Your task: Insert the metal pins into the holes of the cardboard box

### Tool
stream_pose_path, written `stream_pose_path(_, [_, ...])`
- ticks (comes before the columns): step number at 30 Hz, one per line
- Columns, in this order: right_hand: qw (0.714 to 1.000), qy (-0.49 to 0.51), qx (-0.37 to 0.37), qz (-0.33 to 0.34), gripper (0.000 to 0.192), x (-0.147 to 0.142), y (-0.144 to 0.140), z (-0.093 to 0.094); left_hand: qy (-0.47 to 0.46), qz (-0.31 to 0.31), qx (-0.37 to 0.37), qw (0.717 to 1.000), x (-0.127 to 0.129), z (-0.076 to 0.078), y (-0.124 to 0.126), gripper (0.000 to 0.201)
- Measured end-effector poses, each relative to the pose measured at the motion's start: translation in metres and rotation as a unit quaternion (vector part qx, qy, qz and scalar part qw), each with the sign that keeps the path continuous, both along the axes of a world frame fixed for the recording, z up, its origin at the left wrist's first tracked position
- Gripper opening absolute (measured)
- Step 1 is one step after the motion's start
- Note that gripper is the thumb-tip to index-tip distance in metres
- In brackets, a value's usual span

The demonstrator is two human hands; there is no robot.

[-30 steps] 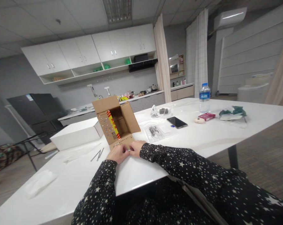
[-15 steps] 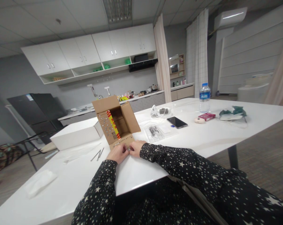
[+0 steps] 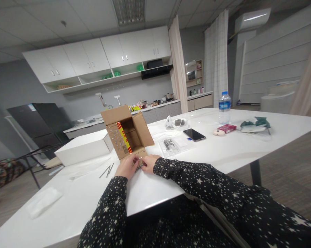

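Observation:
An open brown cardboard box stands on the white table, with a red and yellow pack inside. Its left and front flaps are studded with small metal nails. My left hand grips the near edge of the front flap from the left. My right hand sits just right of it, fingertips pinched on a thin metal nail at the flap. Both hands nearly touch each other. My sleeves are black with white stars.
A white box lies left of the carton, with loose nails in front of it. A clear bag of nails, a phone and a water bottle lie to the right. A tissue lies near left.
My left hand has lifted and closed on the front flap's edge. The small metal piece between my fingers has moved up toward the flap. My right hand has barely shifted.

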State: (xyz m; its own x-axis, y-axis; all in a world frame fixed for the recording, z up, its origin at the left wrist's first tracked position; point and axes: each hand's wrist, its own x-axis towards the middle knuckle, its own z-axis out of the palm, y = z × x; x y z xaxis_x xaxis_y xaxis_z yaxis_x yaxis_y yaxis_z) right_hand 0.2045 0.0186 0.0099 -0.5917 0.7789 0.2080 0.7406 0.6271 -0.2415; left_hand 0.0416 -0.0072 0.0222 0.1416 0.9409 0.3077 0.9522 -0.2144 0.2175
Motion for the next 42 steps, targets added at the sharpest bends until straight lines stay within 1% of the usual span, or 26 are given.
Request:
stream_pose_path(5, [1.0,0.004,0.009,0.0,0.026,-0.001,0.004,-0.005,-0.004,0.015,0.054,0.998,-0.004,-0.004,0.005,0.024])
stream_pose_path(11, [1.0,0.002,-0.004,-0.007,0.027,-0.001,0.001,-0.002,-0.014,0.02,0.112,0.993,-0.01,-0.007,0.008,0.028])
stream_pose_path(14, [1.0,-0.001,-0.008,-0.008,0.027,0.0,0.0,0.0,-0.042,0.012,0.143,0.989,-0.012,-0.008,0.009,0.026])
stream_pose_path(18, [1.0,-0.005,-0.01,-0.009,0.025,0.001,-0.003,0.003,-0.065,-0.015,0.188,0.98,-0.014,-0.011,0.011,0.025])
stream_pose_path(21, [1.0,-0.007,-0.014,-0.008,0.025,0.002,-0.006,0.006,-0.077,-0.025,0.208,0.975,-0.014,-0.012,0.013,0.025])
stream_pose_path(26, [1.0,-0.012,-0.026,-0.002,0.026,0.005,-0.01,0.012,-0.095,-0.025,0.217,0.971,-0.015,-0.013,0.014,0.03])
stream_pose_path(31, [0.999,-0.012,-0.03,-0.001,0.025,0.005,-0.01,0.012,-0.1,-0.024,0.214,0.971,-0.015,-0.015,0.016,0.036])
stream_pose_path(38, [1.0,-0.01,-0.022,0.004,0.025,0.005,-0.009,0.011,-0.102,0.016,0.221,0.97,-0.02,-0.015,0.017,0.038])
stream_pose_path(42, [1.0,-0.003,-0.014,0.011,0.025,0.005,-0.009,0.008,-0.081,0.056,0.199,0.975,-0.023,-0.015,0.017,0.036])
